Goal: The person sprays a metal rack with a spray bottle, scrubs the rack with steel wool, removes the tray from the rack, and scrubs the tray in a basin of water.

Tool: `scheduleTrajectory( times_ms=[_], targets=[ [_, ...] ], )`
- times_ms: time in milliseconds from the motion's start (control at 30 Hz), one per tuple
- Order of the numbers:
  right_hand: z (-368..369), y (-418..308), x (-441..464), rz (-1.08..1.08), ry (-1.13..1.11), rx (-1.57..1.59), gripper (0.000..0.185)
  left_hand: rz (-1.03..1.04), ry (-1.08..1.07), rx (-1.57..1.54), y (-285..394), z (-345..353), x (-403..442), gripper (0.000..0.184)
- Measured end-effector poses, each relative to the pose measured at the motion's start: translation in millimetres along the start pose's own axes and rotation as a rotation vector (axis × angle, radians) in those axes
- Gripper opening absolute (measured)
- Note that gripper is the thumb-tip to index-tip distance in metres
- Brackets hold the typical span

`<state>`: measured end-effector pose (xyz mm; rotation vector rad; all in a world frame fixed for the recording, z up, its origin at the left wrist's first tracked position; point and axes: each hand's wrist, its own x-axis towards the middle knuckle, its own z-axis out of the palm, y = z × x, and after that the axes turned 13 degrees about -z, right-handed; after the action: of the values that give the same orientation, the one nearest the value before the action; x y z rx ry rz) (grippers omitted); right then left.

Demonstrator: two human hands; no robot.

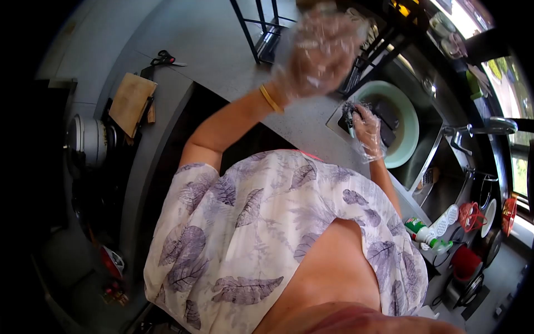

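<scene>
My left hand point(320, 53), in a clear plastic glove with a yellow band at the wrist, is raised in front of a black metal rack. It is smeared by motion, so its finger pose and any contact with the rack are unclear. My right hand point(369, 131), also in a clear glove, is closed on a dark, wiry scrubber point(350, 116) at the counter edge by the sink. Right beside it, a pale green basin point(410, 125) sits in the sink, holding murky water and dark flat pieces point(385, 114).
A black metal rack point(247, 25) stands on the grey counter point(192, 42). Scissors point(166, 58) and a wooden cutting board point(132, 103) lie to the left, near a metal pot point(88, 142). To the right are a faucet point(459, 136), a green bottle point(425, 232) and a red basket point(471, 216).
</scene>
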<state>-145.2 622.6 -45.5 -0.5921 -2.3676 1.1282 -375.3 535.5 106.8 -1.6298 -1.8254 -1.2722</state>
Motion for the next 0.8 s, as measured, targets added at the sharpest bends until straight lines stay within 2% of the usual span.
scheduleTrajectory(
  times_ms=[67, 133, 167, 200, 233, 267, 300, 367, 400, 467, 500, 567, 600, 667, 700, 733, 800],
  targets=[
    [8.7, -11.7, 9.5, -0.027, -0.002, -0.039, 0.034, -0.239, -0.079, -0.218, 0.3, 22.7, -52.1, 0.025],
    [17.9, -27.0, 18.7, 0.126, 0.062, 0.210, 0.037, -0.502, -0.238, -0.282, 0.4, 36.9, -95.7, 0.029],
    [23.0, -19.7, 22.4, 0.007, 0.049, 0.126, 0.039, -0.587, -0.337, -0.304, -4.1, 47.0, -115.8, 0.033],
    [21.9, -32.7, 29.4, -0.013, 0.019, 0.158, 0.039, -0.647, -0.332, -0.402, -9.1, 61.6, -138.4, 0.036],
    [20.9, -52.2, 38.2, 0.142, -0.036, 0.270, 0.044, -0.709, -0.330, -0.504, -14.3, 77.9, -159.8, 0.039],
    [23.4, -67.8, 44.2, 0.298, -0.087, 0.384, 0.050, -1.034, -0.441, -0.847, -1.4, 67.6, -147.5, 0.042],
    [28.6, -69.1, 44.4, 0.263, -0.113, 0.556, 0.056, -1.415, -0.437, -1.149, 11.7, 57.0, -134.4, 0.045],
    [46.5, -56.2, 39.5, 0.130, -0.106, 0.899, 0.069, -1.332, -0.285, -0.945, -0.3, 65.7, -139.2, 0.036],
    [35.2, -78.0, 44.6, 0.149, -0.118, 0.866, 0.067, -1.288, -0.212, -0.847, -6.0, 69.8, -141.8, 0.032],
    [15.6, -74.4, 42.6, 0.006, -0.289, 0.464, 0.064, -1.157, -0.223, -0.411, -16.6, 59.1, -137.4, 0.026],
    [-3.1, -92.5, 40.6, -0.074, -0.213, 0.018, 0.052, -1.002, -0.172, -0.339, -18.6, 53.2, -127.0, 0.024],
    [-20.8, -63.2, 28.1, -0.096, 0.112, 0.002, 0.041, -0.694, -0.060, -0.204, -16.2, 40.4, -91.6, 0.020],
    [-30.5, -48.8, 25.6, -0.112, 0.271, -0.010, 0.037, -0.618, -0.026, -0.235, -14.8, 42.9, -71.5, 0.017],
    [-49.4, -42.4, 35.5, 0.015, 0.619, 0.138, 0.028, -0.366, -0.084, 0.010, 3.3, 41.4, -25.6, 0.015],
    [-62.9, -54.2, 48.7, -0.063, 0.612, -0.093, 0.031, -0.245, -0.086, 0.090, 2.5, 55.3, -9.1, 0.016],
    [-68.7, -51.2, 58.8, -0.028, 0.618, -0.060, 0.034, -0.120, -0.079, 0.173, 1.8, 72.1, 2.3, 0.017],
    [-74.9, -51.9, 82.0, -0.096, 0.622, -0.150, 0.037, 0.010, -0.202, 0.049, 3.1, 104.5, 6.2, 0.018]
  ],
)
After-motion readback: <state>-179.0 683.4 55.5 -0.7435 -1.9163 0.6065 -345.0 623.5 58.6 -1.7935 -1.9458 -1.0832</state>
